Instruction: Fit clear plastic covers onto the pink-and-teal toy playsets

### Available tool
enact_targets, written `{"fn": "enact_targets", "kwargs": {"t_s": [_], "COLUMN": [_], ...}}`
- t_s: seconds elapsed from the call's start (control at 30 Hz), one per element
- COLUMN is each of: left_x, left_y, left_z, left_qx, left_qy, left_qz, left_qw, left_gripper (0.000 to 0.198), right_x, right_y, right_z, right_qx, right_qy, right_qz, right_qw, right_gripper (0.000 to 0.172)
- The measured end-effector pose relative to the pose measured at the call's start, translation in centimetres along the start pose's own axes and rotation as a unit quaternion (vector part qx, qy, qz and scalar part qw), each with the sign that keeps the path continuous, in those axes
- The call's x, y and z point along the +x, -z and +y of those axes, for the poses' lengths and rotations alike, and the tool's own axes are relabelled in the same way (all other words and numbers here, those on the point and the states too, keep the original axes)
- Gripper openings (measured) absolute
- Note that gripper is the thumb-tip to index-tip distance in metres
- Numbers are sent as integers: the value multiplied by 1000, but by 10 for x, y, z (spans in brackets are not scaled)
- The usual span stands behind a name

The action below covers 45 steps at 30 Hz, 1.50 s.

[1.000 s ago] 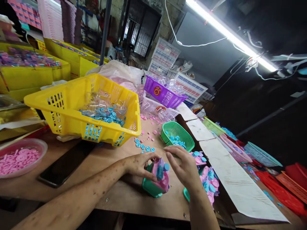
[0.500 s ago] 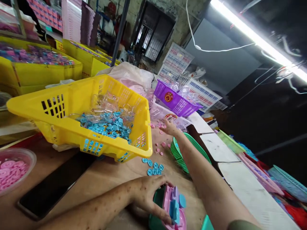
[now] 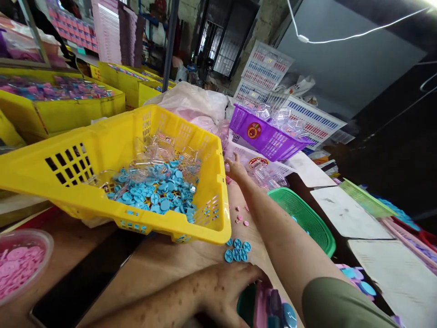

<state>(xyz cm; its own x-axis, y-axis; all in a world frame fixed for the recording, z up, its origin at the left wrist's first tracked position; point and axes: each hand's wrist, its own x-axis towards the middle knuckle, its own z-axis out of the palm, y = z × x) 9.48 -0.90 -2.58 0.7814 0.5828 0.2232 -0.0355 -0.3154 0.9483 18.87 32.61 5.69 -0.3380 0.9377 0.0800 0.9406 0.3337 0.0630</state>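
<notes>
- Now the pink-and-blue plastic toy (image 3: 271, 310) is gripped by the left hand (image 3: 221, 291), fingers closed, at the near counter (image 3: 164, 259) edge.
- Clear plastic shells (image 3: 269, 178) are reached for, right hand (image 3: 235, 167) fingers spread; a soft pinch is needed.

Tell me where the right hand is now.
Head view, centre: the right hand reaches out beside the right rim of the yellow basket, just short of the purple basket.

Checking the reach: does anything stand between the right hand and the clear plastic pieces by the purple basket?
Nothing visible does. The right hand is at the edge of the clear plastic pieces; the yellow basket sits close beside it, not across the path.
</notes>
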Motion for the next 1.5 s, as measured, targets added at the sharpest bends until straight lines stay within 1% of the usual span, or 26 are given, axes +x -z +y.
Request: {"fn": "enact_targets", "kwargs": {"t_s": [0.07, 0.13, 0.17, 0.3, 0.37, 0.43, 0.5, 0.53, 0.63, 0.67, 0.73, 0.83, 0.87, 0.9, 0.93, 1.0, 1.07, 1.13, 1.2, 1.23, 1.27, 1.33, 1.37, 1.4, 1.47, 1.5], "left_x": [-2, -5, -6, -8, -8, -10, -11, -13, -15, -15, -14, -11, -10, -10, -10, -13, -14, -15, -15, -15, -15, -15, -16, -17, -18, -19], "left_y": [0, 1, 2, 6, 8, 10, 11, 12, 16, 18, 20, 22, 22, 21, 20, 16, 12, 9, 8, 9, 10, 11, 11, 10, 7, 4], "left_z": [4, 8, 9, 15, 16, 18, 20, 21, 20, 19, 15, 12, 13, 16, 20, 29, 36, 40, 40, 40, 40, 41, 42, 43, 46, 47], "left_qx": [-1, -3, -3, 7, 14, 17, 21, 26, 47, 48, 28, -58, -89, -110, -117, -89, -43, -12, 18, 41, 72, 143, 176, 203, 235, 243], "left_qy": [10, 9, 3, -14, -15, -19, -25, -27, -31, -34, -43, -61, -70, -81, -93, -117, -136, -159, -189, -207, -224, -248, -255, -260, -270, -275], "left_qz": [9, 23, 25, 17, 14, 14, 15, 15, 9, 14, 56, 147, 160, 165, 164, 162, 178, 196, 210, 218, 230, 262, 274, 280, 283, 285], "left_qw": [1000, 1000, 1000, 1000, 1000, 1000, 999, 999, 998, 998, 997, 985, 981, 977, 975, 976, 974, 968, 959, 953, 944, 922, 911, 901, 890, 885], "left_gripper": [125, 125, 123, 118, 115, 111, 105, 103, 95, 93, 95, 116, 124, 131, 137, 141, 131, 114, 105, 104, 104, 103, 103, 104, 109, 113], "right_x": [-9, -20, -27, -62, -83, -103, -122, -132, -165, -179, -212, -268, -286, -302, -318, -342, -358, -368, -376, -381, -386, -400, -407, -413, -423, -425], "right_y": [6, 13, 16, 24, 27, 34, 43, 48, 67, 73, 82, 84, 81, 76, 70, 55, 42, 35, 36, 39, 43, 53, 57, 62, 66, 66], "right_z": [7, 17, 22, 42, 48, 52, 54, 55, 59, 60, 59, 45, 36, 25, 13, -11, -30, -38, -34, -28, -21, -9, -6, -6, -14, -21], "right_qx": [-2, -5, -6, 3, 21, 49, 88, 113, 190, 219, 311, 482, 519, 535, 538, 506, 446, 388, 347, 332, 322, 339, 371, 419, 524, 564], "right_qy": [-5, -12, -15, -31, -40, -47, -52, -55, -59, -59, -44, 13, 31, 44, 53, 58, 60, 70, 96, 111, 122, 126, 120, 109, 85, 80], "right_qz": [7, 10, 8, -17, -29, -19, 16, 39, 96, 109, 141, 189, 200, 206, 215, 257, 311, 346, 332, 310, 278, 186, 143, 110, 78, 80], "right_qw": [1000, 1000, 1000, 999, 999, 998, 995, 991, 975, 968, 939, 856, 831, 818, 814, 821, 837, 851, 871, 884, 897, 913, 909, 895, 844, 818], "right_gripper": [42, 28, 26, 30, 26, 16, 8, 12, 36, 40, 41, 40, 40, 38, 36, 33, 30, 24, 24, 30, 40, 65, 74, 78, 79, 80]}}
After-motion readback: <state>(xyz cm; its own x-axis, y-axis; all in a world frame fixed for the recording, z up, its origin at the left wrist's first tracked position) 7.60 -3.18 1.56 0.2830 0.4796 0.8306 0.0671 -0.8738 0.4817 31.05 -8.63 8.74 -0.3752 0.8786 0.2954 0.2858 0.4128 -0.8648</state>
